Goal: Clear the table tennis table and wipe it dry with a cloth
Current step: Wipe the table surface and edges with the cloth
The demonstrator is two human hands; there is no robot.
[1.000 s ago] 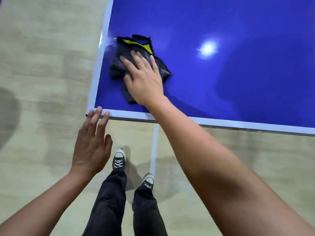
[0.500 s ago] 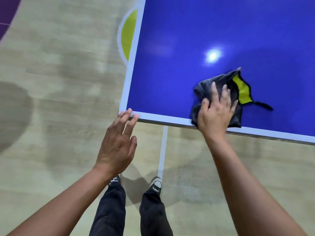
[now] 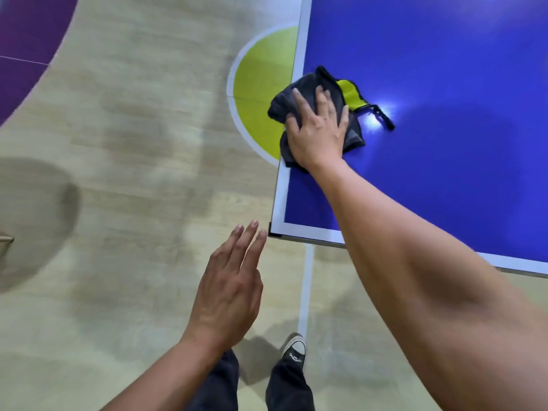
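The blue table tennis table (image 3: 444,69) with a white border fills the upper right. A crumpled dark grey cloth (image 3: 292,97) with a yellow patch lies on the table's left edge, partly hanging over the white line. My right hand (image 3: 317,129) presses flat on the cloth with fingers spread and straight. My left hand (image 3: 229,287) hovers over the floor with straight fingers, its fingertips just left of the table's near corner and holding nothing.
The wooden floor (image 3: 133,143) shows a yellow circle (image 3: 261,93) with a white outline beside the table and a purple area (image 3: 26,48) at upper left. My legs and one shoe (image 3: 293,350) stand below the table's near corner.
My right hand swept the cloth from the near edge to the table's left edge, further from me. The view shifted so the table corner sits further right. My left hand came off the table corner.
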